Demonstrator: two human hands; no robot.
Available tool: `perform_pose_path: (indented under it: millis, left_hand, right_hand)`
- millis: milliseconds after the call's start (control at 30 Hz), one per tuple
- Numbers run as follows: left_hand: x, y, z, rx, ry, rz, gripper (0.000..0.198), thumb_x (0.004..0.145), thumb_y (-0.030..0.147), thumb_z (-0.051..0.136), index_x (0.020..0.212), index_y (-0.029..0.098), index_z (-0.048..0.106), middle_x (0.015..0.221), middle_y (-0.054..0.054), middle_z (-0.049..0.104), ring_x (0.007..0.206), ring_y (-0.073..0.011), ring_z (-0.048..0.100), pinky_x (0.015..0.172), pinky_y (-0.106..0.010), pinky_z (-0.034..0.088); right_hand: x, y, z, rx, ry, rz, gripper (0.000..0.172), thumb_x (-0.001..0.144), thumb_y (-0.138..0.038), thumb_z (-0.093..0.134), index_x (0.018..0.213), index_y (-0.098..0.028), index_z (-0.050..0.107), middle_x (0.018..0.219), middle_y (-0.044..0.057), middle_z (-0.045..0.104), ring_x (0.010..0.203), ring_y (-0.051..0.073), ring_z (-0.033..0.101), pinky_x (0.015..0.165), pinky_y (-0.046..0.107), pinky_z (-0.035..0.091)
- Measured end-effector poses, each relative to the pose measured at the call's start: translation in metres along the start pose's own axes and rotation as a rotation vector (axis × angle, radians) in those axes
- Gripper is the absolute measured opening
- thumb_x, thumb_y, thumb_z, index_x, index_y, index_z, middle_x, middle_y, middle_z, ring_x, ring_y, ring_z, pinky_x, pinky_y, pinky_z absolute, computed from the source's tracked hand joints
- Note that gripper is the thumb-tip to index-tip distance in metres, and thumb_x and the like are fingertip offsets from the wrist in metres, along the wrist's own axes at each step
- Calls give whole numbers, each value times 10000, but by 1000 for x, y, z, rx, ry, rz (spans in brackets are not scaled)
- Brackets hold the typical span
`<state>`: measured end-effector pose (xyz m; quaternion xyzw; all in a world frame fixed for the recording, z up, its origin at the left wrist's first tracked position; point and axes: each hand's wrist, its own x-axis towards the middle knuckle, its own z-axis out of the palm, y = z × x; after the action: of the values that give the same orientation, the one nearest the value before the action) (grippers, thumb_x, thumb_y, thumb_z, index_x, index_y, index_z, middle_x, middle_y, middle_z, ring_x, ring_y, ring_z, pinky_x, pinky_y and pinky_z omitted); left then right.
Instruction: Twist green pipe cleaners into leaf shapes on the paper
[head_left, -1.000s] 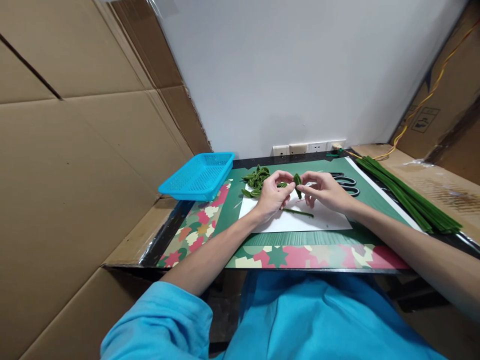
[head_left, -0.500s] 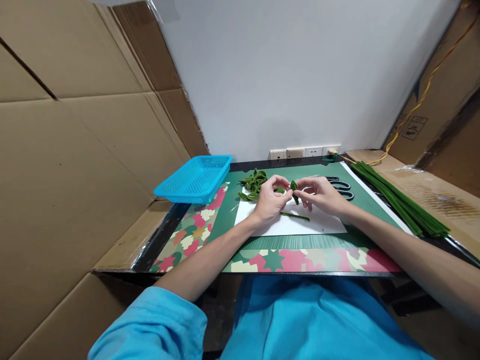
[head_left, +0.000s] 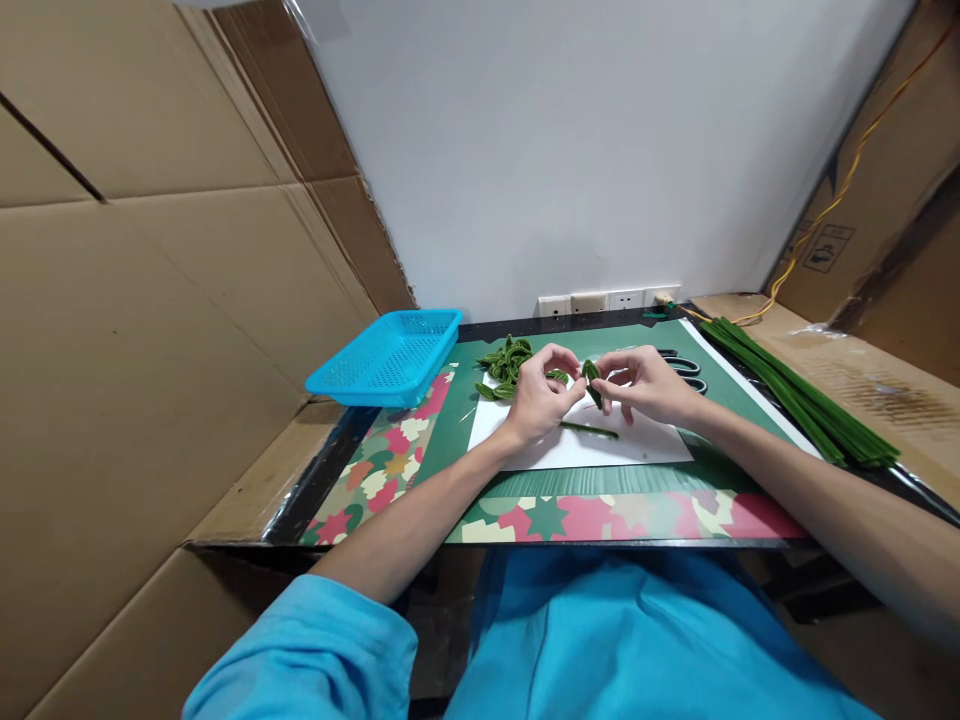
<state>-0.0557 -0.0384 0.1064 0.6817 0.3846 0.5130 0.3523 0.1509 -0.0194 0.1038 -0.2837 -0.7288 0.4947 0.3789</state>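
Above a white sheet of paper (head_left: 637,446), my two hands meet at a small green pipe-cleaner leaf (head_left: 592,384) made of looped fuzzy stems. My right hand (head_left: 651,386) pinches it from the right between thumb and fingers. On its left edge, the curled thumb and forefinger of my left hand (head_left: 543,396) close in a pinch; their exact contact is partly hidden. A short green pipe-cleaner piece (head_left: 590,430) lies on the paper below. Behind my left hand is a pile of similar green leaves (head_left: 507,360). Black-handled scissors (head_left: 684,367) lie partly hidden behind my right hand.
A blue perforated basket (head_left: 386,358) stands at the table's left. Long green pipe cleaners (head_left: 802,395) lie bundled on the right. Cardboard walls (head_left: 187,300) flank the table, with a white wall and sockets (head_left: 589,303) behind. A yellow cord (head_left: 840,205) hangs at right.
The leaf has shifted slightly to the right and turned a little, and the right fingers have moved on it. The left hand stays nearly in place. The camera view has shifted slightly.
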Motion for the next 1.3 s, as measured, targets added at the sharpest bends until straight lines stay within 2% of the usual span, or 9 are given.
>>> perform_pose_path:
  millis: [167,400,500,600,700,800,900,1067,1300]
  left_hand:
    - [0,2,2,-61,-9,-27,394,752,353,890,977,165,628,915,-3,659,533,-27,508,453,-164,392]
    - [0,1,-1,-134,45,-84,444,808,424,850,1089,194,594,991,-8,654,405,-13,491,362,-191,335]
    - [0,1,-3,-148,58,-91,453,856,395,806,1213,206,599,1079,-38,667,415,-23,530,370,-200,355]
    - [0,0,-3,-159,34,-97,434,915,445,731,1256,194,636,1115,-61,690,439,-33,555,364,-203,348]
    - [1,0,-4,-162,12,-104,436,935,524,711,1193,174,680,1032,-49,713,467,-43,563,360,-197,330]
    - [2,0,-4,-160,-13,-124,450,875,555,798,1047,148,715,844,-16,696,478,-53,564,380,-188,337]
    - [2,-1,-5,-180,-34,-167,522,821,623,834,978,140,713,692,13,651,453,-75,559,368,-197,336]
    - [5,-1,-7,-244,-36,-236,587,746,645,892,977,138,707,635,22,648,434,-87,547,359,-210,361]
    - [4,-2,-11,-354,-78,-316,630,684,608,953,1027,149,690,621,29,649,435,-71,523,380,-197,322]
  right_hand:
    - [0,0,-5,52,-32,31,465,825,-556,880,944,-128,740,708,25,646,563,146,643,356,211,475]
    - [3,6,-4,64,-102,53,464,826,-550,881,1007,-155,719,928,62,733,640,180,737,468,259,574]
    - [4,7,-4,44,-118,57,440,859,-558,850,947,-145,728,871,57,733,607,156,711,504,258,567]
    - [4,7,-6,28,-110,59,427,877,-555,834,924,-143,730,833,40,725,560,124,672,522,252,547]
    - [3,7,-8,10,-125,68,400,883,-526,836,869,-141,729,781,26,707,541,116,655,540,253,537]
    - [3,7,-7,6,-148,72,396,909,-514,818,816,-140,723,702,10,673,535,119,649,558,255,532]
    - [3,6,-7,33,-137,58,416,910,-534,818,825,-137,727,721,15,677,547,123,657,548,253,523]
    - [4,8,-9,118,-107,22,451,931,-580,790,929,-132,748,773,25,679,559,112,631,534,253,523]
    - [2,4,-4,224,-98,6,456,914,-584,811,925,-132,751,721,12,632,563,104,579,515,247,505]
